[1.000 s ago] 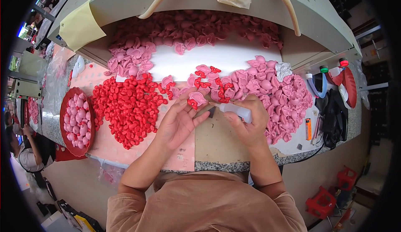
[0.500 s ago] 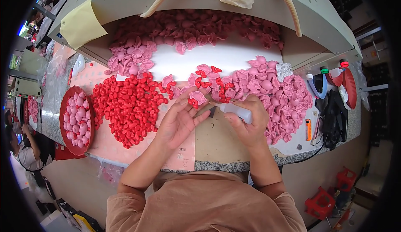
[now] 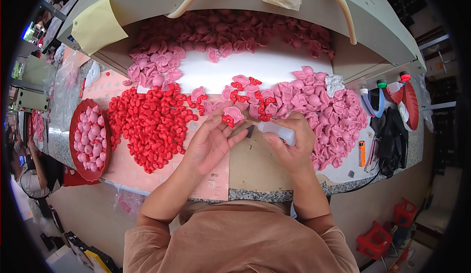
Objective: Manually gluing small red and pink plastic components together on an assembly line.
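1. Little has changed over the last second: both hands keep nearly the same pose, and the slight slide of the surroundings looks like head drift.
2. Left hand (image 3: 208, 145): palm up, fingers loosely curled, a pink shell-like piece (image 3: 234, 112) pinched at the fingertips. A red two-lobed part (image 3: 227, 121) sits at its lower left edge.
3. Right hand (image 3: 294, 143): wrapped around a translucent bottle (image 3: 278, 131), nozzle pointing left toward the pink piece. Contact can't be told; fingers hide part of it.
4. Reading: this steadiness suggests careful application at one spot, still under way.
5. Held piece is above the table (image 3: 265, 196), just this side of a cluster of pink-and-red pieces (image 3: 252, 88).
6. Loose stock: red heap (image 3: 152, 130) left, pink heap (image 3: 338, 121) right; far left, a red dish (image 3: 90, 176) of pink rounded pieces (image 3: 92, 133).
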